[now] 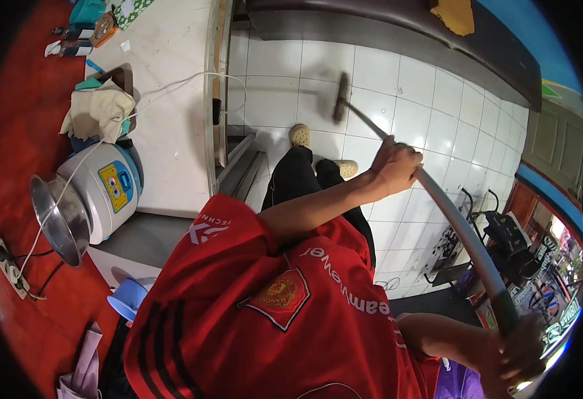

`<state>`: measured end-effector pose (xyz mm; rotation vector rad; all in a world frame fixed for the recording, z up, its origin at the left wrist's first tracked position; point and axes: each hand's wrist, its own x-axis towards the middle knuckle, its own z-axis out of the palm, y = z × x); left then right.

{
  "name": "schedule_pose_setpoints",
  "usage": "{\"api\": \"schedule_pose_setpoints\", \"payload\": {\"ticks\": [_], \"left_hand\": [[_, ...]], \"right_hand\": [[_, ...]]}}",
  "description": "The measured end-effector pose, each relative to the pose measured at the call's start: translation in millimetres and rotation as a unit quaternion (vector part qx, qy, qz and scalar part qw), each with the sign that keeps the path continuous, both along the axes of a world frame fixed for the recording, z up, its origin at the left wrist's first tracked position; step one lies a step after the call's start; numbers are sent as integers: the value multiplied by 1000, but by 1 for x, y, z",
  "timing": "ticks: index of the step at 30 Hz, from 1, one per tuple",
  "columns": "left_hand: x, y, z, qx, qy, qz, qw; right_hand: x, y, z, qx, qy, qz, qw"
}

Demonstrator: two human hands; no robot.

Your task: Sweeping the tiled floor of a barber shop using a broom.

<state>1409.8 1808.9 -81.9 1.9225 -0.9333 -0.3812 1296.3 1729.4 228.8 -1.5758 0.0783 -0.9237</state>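
A long-handled broom slants across the view, its grey handle held in both my hands. My left hand is wrapped round the lower part of the handle, in front of my legs. Near the handle's upper end my right hand is closed on it, a little blurred and close to the right rim. The dark brown broom head is at the far end, smeared by motion, over the white tiled floor. Just nearer than the head are my feet in beige clogs.
A white-topped counter runs along the left, bearing a rice cooker, a metal bowl and cloths. A white cable loops over its edge. A dark padded bench lines the far side. Right stands a black chair.
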Motion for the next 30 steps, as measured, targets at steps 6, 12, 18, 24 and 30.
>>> {"api": "schedule_pose_setpoints", "payload": {"ticks": [6, 12, 18, 24, 30], "left_hand": [[6, 102, -49, 83, 35, 116, 989], [28, 198, -165, 364, 14, 270, 891], [6, 121, -160, 229, 39, 311, 922], [-12, 52, -116, 14, 30, 381, 924], [-12, 34, -76, 44, 125, 272, 953]], "right_hand": [[12, 3, -51, 263, -24, 59, 963], [73, 95, -187, 287, 145, 89, 943], [47, 31, -145, 230, 163, 107, 954], [69, 32, -76, 1, 138, 317, 938], [50, 47, -59, -92, 112, 326, 934]]}}
